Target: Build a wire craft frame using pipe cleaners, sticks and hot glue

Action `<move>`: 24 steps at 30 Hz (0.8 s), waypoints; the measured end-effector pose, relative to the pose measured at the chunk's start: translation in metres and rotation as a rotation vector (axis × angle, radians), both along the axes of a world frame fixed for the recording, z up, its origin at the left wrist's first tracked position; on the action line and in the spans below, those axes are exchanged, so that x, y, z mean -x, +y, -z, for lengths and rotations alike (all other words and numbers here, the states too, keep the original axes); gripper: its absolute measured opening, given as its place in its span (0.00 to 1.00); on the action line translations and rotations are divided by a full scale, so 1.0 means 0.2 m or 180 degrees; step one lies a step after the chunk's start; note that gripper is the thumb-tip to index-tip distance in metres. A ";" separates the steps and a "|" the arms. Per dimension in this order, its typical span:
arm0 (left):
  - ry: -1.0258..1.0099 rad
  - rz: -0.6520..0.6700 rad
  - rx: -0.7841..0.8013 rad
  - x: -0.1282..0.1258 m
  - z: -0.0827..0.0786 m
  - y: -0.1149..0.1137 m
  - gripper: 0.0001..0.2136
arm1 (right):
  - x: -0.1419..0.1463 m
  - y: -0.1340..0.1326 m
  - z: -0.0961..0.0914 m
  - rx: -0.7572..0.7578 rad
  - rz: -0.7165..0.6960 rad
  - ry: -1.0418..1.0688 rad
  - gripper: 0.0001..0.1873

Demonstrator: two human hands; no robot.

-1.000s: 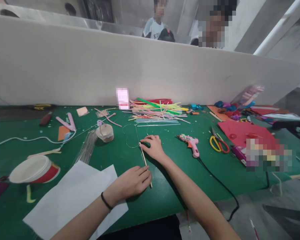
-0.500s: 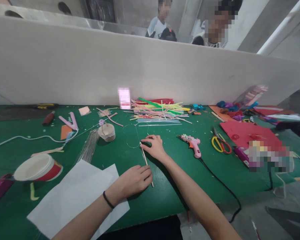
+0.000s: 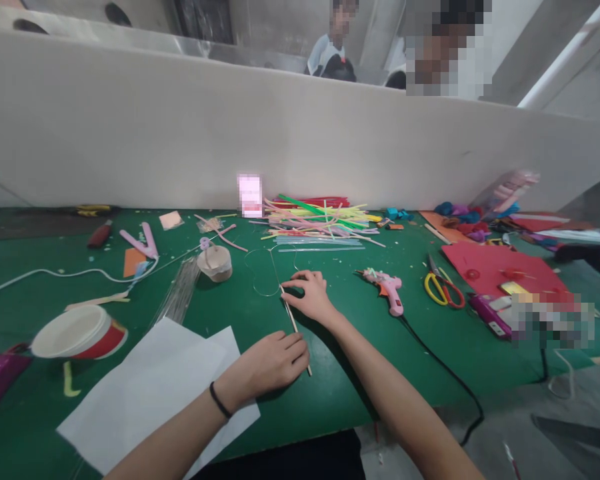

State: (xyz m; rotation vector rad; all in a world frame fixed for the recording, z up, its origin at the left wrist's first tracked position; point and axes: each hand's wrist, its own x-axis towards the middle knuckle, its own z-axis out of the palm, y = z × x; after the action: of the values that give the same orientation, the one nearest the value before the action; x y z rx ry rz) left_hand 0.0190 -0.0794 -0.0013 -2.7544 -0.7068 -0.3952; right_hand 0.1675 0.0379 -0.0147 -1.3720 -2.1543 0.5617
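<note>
A thin wooden stick (image 3: 293,323) lies on the green table (image 3: 330,393), running from near a heart-shaped wire loop (image 3: 265,270) toward me. My left hand (image 3: 270,363) rests on the stick's near end with its fingers curled against it. My right hand (image 3: 310,295) presses its fingertips on the stick's far end, where it meets the wire loop. Both hands pin the stick to the table.
White paper sheets (image 3: 155,393) lie at the left front, beside a red paper cup (image 3: 77,333) on its side. A pink glue gun (image 3: 387,288) with a black cord, scissors (image 3: 443,287), a pile of coloured straws (image 3: 320,217), a tape roll (image 3: 216,262) and red foam (image 3: 500,270) surround the hands.
The hands and stick have stayed in place; only the camera view has shifted slightly.
</note>
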 end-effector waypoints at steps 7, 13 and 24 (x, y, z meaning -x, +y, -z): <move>-0.0067 -0.0007 0.0074 -0.01 -0.02 -0.01 0.09 | 0.01 -0.03 0.00 -0.0038 -0.0043 -0.0011 0.12; -0.0744 -0.0461 0.0307 0.10 -0.04 0.10 0.11 | 0.01 -0.04 0.00 -0.0073 -0.0021 -0.0029 0.12; -0.0823 -0.1632 0.0990 0.30 0.12 0.37 0.20 | 0.02 -0.08 -0.01 -0.0426 0.0024 -0.0202 0.11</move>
State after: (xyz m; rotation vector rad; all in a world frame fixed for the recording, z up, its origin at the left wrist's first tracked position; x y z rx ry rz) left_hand -0.0408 -0.0050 -0.0247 -2.6700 -1.6117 -0.5665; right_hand 0.1636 0.0213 -0.0129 -1.3409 -2.1932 0.3682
